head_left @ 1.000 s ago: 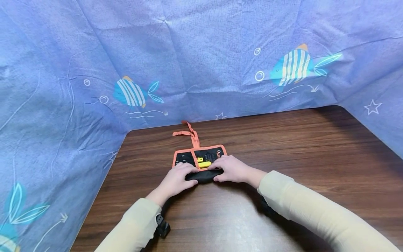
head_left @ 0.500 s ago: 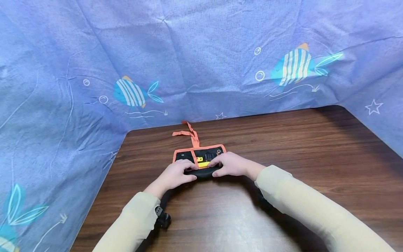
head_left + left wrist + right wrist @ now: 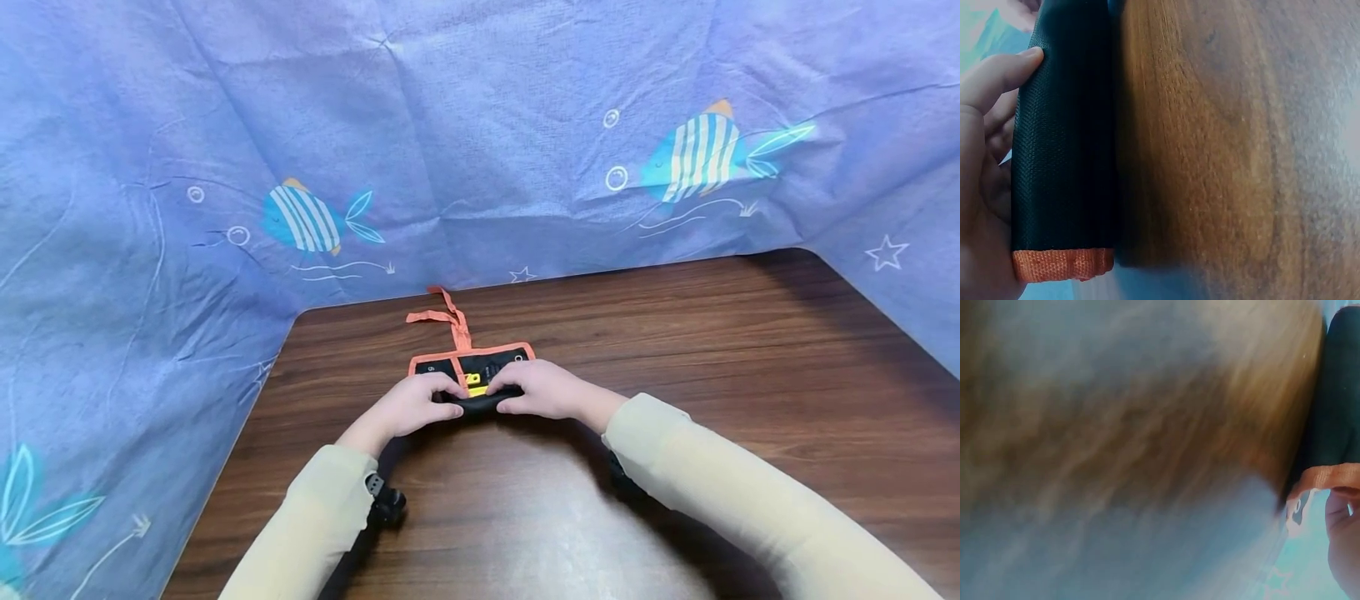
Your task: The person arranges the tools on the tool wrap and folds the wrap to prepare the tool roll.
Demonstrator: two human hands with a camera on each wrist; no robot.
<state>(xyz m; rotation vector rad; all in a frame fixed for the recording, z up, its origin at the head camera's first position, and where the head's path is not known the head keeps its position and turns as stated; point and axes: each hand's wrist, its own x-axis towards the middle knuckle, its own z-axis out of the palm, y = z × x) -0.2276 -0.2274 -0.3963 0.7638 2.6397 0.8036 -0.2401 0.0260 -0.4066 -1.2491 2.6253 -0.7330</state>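
Observation:
A black tool roll [image 3: 487,363] with orange trim lies partly unrolled on the table, its near part wound into a thick cylinder. My left hand [image 3: 415,403] grips the left part of that cylinder, thumb on the near side and fingers over the top. In the left wrist view the thumb presses the black fabric [image 3: 1066,137], above an orange-bound end. On the right part, my right hand [image 3: 545,389] holds the cylinder the same way. Yellow pieces [image 3: 477,390] show in a pocket between the hands. The right wrist view catches only some fingers [image 3: 1342,550] beside the roll's end.
Two orange tie straps [image 3: 459,327] stretch from the roll's far edge towards the back of the table. The brown wooden table [image 3: 675,350] meets a blue fish-print cloth [image 3: 480,150] at the back and sides.
Both hands have moved slightly away from me, turning the cylinder forward. Less of the flat part shows, and the printed numbers and yellow pieces are more covered. The straps stay in place.

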